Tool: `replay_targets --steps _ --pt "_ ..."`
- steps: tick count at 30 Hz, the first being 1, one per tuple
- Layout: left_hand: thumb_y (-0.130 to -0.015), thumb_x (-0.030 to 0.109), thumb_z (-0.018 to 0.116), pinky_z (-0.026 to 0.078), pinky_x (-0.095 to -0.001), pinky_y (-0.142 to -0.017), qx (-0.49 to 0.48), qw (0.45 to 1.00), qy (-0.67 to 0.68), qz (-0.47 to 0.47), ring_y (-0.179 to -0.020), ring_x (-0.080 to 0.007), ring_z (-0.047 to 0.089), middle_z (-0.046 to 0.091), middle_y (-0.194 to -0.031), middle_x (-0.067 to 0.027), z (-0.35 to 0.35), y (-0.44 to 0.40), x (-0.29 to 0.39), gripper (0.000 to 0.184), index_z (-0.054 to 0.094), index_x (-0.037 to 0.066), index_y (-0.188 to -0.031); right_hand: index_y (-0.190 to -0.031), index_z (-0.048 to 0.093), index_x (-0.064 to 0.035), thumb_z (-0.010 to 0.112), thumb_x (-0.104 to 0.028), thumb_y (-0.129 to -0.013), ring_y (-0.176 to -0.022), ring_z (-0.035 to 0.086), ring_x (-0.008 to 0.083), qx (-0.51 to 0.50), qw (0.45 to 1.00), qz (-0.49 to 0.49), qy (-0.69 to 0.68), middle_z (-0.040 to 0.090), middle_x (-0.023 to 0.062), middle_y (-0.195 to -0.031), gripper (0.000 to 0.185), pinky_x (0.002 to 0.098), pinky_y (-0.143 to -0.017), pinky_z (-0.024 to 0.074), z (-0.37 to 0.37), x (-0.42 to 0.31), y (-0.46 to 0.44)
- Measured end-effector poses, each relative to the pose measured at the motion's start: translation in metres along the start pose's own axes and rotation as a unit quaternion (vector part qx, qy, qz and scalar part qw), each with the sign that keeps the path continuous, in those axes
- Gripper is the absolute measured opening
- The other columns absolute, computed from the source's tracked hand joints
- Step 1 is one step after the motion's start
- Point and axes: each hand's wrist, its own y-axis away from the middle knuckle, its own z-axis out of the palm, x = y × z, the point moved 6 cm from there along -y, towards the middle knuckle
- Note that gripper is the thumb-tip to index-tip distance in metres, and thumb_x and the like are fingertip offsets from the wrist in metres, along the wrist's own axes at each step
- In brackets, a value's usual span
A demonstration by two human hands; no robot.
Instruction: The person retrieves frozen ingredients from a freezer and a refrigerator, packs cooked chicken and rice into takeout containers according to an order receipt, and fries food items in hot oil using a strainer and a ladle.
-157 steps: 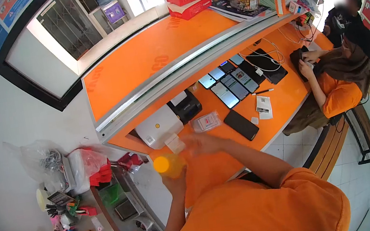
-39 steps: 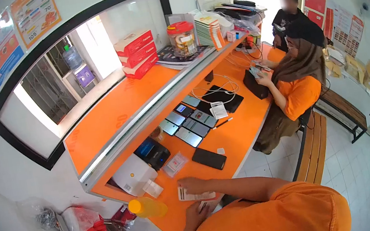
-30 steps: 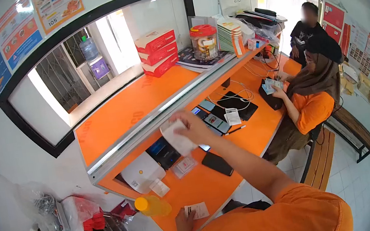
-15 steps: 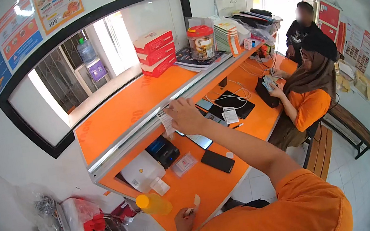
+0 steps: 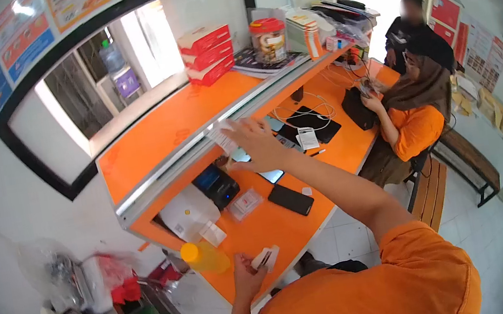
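My right hand [image 5: 258,146] is stretched out at the glass front edge [image 5: 197,140] of the raised counter, its fingers round a white paper slip [image 5: 220,139]. Low over the orange desk, my left hand [image 5: 247,277] pinches a small white paper [image 5: 267,258] with dark marks. A yellow-capped bottle [image 5: 205,257] stands just left of that hand. Behind it are a white printer [image 5: 187,216] with a paper slip [image 5: 213,233] at its front, and a black device [image 5: 217,185]. A black phone [image 5: 291,200] lies right of a clear plastic packet [image 5: 245,204].
More phones and a black tablet [image 5: 315,124] with a white cable lie farther along the desk. A seated co-worker [image 5: 413,110] handles something at the right; another person [image 5: 408,29] stands behind. Red boxes [image 5: 206,55] and a red-lidded jar [image 5: 268,40] stand on the upper counter.
My right hand went from the desk up to the counter's glass edge with a paper slip. My left hand has let go of the bottle, now standing on the desk, and has lifted a small paper.
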Motion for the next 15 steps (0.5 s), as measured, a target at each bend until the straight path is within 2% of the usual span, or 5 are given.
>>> replay_targets --steps 3,5,8,12,15 --pt "-0.082 -0.007 0.073 0.052 -0.0254 -0.068 0.043 0.998 0.046 0.007 -0.083 -0.0122 0.062 0.057 -0.089 -0.0033 0.012 0.007 0.048 0.052 0.038 0.009 -0.116 -0.141 0.049 -0.009 0.071 -0.043 -0.091 -0.13 0.05 0.0334 0.035 0.987 0.083 -0.132 0.053 0.0142 -0.143 0.064 0.0501 -0.106 0.0359 -0.014 -0.027 0.045" --pt "-0.083 -0.009 0.072 0.051 -0.0248 -0.067 0.114 0.988 0.087 0.054 -0.082 -0.011 0.061 0.056 -0.089 -0.003 0.012 0.012 0.066 0.051 0.038 0.008 -0.117 -0.141 0.043 -0.0083 0.074 -0.02 -0.092 -0.12 0.058 0.0259 -0.159 0.853 0.227 -0.442 0.06 0.0118 -0.134 0.058 0.0429 -0.103 0.0441 0.014 -0.052 0.098" --pt "-0.085 -0.017 0.065 0.053 -0.0266 -0.074 0.222 0.962 0.132 0.09 -0.085 -0.0111 0.06 0.053 -0.09 -0.0015 0.009 0.039 0.099 0.05 0.039 0.01 -0.117 -0.139 0.032 -0.0089 0.071 -0.003 -0.092 -0.113 0.062 0.0204 -0.312 0.658 0.201 -0.655 0.064 0.0133 -0.124 0.062 0.0377 -0.097 0.0501 -0.002 -0.13 0.145" --pt "-0.087 -0.013 0.066 0.052 -0.0265 -0.079 0.347 0.915 0.089 0.187 -0.09 -0.0119 0.06 0.058 -0.096 -0.004 0.012 0.101 0.126 0.048 0.039 0.01 -0.119 -0.135 0.023 -0.012 0.069 0.003 -0.091 -0.108 0.065 0.0187 -0.279 0.519 0.238 -0.772 0.064 0.0198 -0.123 0.066 0.0318 -0.088 0.0534 -0.013 -0.183 0.174" --pt "-0.088 -0.01 0.067 0.052 -0.0268 -0.084 0.387 0.896 0.098 0.196 -0.099 -0.0144 0.062 0.061 -0.103 -0.0075 0.033 0.135 0.144 0.05 0.038 0.01 -0.124 -0.135 0.023 -0.0125 0.068 0.005 -0.091 -0.108 0.065 0.0173 -0.314 0.475 0.214 -0.794 0.066 0.0184 -0.123 0.065 0.0321 -0.088 0.0533 -0.039 -0.202 0.165"
